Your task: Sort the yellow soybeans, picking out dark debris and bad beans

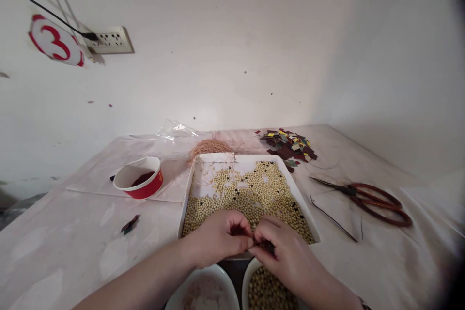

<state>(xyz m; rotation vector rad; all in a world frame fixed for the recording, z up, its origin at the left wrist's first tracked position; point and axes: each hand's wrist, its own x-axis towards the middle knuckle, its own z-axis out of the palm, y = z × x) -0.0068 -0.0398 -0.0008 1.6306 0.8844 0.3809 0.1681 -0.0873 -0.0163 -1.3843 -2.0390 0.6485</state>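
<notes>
My left hand (225, 237) and my right hand (278, 247) meet over the front edge of a white tray (250, 158). Thumbs and fingertips of both are pinched close together around something small and dark, too hidden to name. Yellowish beads (232, 203), with a few black ones among them, spread across the tray beyond my fingers. Below my right hand stands a bowl of darker beads (267, 290). Under my left wrist is a pale bowl (207, 288) with some reddish residue at its bottom.
Left of the tray stands a red and white paper tub (147, 186) with dark red bits inside. Red-handled scissors (378, 203) and a thin dark curved tool (334, 220) lie right. Behind are copper-coloured strands (209, 147), coloured scraps (288, 145) and clear plastic (178, 131).
</notes>
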